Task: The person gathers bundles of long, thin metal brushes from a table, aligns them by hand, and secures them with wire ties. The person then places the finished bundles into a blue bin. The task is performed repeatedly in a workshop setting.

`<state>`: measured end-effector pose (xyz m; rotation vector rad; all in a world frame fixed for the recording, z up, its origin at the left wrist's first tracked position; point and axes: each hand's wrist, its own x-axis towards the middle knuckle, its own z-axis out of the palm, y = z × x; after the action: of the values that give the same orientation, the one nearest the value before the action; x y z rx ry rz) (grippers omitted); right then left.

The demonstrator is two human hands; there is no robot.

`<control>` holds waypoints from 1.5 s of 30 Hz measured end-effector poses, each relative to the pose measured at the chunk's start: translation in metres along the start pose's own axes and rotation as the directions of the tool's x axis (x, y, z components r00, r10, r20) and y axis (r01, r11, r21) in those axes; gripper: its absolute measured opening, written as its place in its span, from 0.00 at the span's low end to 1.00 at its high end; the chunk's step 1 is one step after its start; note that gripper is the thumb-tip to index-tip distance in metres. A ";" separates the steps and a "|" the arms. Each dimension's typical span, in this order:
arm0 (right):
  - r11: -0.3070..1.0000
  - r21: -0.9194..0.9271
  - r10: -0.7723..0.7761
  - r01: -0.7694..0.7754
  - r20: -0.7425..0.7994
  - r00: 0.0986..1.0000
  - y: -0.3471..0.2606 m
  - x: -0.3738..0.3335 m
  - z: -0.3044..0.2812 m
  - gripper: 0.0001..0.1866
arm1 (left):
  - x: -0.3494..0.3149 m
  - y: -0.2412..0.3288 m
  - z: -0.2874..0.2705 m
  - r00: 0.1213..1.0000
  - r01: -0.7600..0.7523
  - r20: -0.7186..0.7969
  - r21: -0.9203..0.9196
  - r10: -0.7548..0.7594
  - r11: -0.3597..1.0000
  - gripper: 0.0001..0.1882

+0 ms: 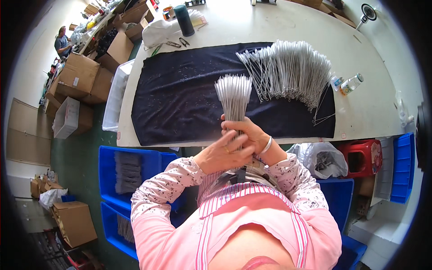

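Observation:
A bundle of thin wire brushes with white bristles (pixel 234 92) stands upright before me at the table's near edge, bristles at the top. My right hand (pixel 250 133) is wrapped around the bare wire stems just below the bristles, thumb across the front. Lower down, my left hand (pixel 225 153) closes about the stems' bottom part, its fingers overlapping the right hand; the stem ends are hidden behind it. To the right, a large fanned pile of the same brushes (pixel 292 72) lies on a dark cloth (pixel 180 99), with looped wire ends toward me.
The white table (pixel 351 49) carries a dark green cylinder (pixel 184 20), small snips (pixel 184 42) and a glass jar (pixel 351 84). Beneath the edge, a blue bin (pixel 105 175) holds more brushes. A red stool (pixel 373 157) stands right, cardboard boxes (pixel 78 74) left; a person (pixel 62 43) is far left.

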<state>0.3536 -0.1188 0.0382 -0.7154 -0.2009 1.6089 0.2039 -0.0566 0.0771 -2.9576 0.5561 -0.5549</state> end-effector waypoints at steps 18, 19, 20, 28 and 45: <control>0.871 -0.332 -0.300 0.362 0.225 0.927 0.000 0.012 0.024 0.22 | -0.035 0.029 0.067 0.445 0.232 0.632 -0.766 -0.634 -0.600 0.25; 0.859 -0.316 -0.357 0.403 0.196 0.913 0.003 0.013 0.018 0.23 | -0.033 0.029 0.067 0.433 0.266 0.634 -0.769 -0.641 -0.581 0.26; 0.844 -0.301 -0.411 0.443 0.166 0.896 0.005 0.015 0.013 0.23 | -0.031 0.029 0.066 0.418 0.228 0.624 -0.776 -0.661 -0.588 0.26; 0.710 -0.484 -0.598 0.511 -0.033 0.801 0.013 0.037 -0.007 0.13 | -0.035 0.026 0.071 0.339 -0.010 0.640 -0.730 -0.689 -0.683 0.28; 0.399 -0.844 -0.831 0.358 -0.168 0.531 0.014 0.057 -0.018 0.09 | -0.031 0.026 0.083 0.131 -0.031 0.623 -0.775 -0.771 -0.632 0.22</control>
<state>0.3512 -0.0726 -0.0022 -1.5150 -0.6219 0.4068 0.1982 -0.0683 -0.0142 0.8226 0.8071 0.5128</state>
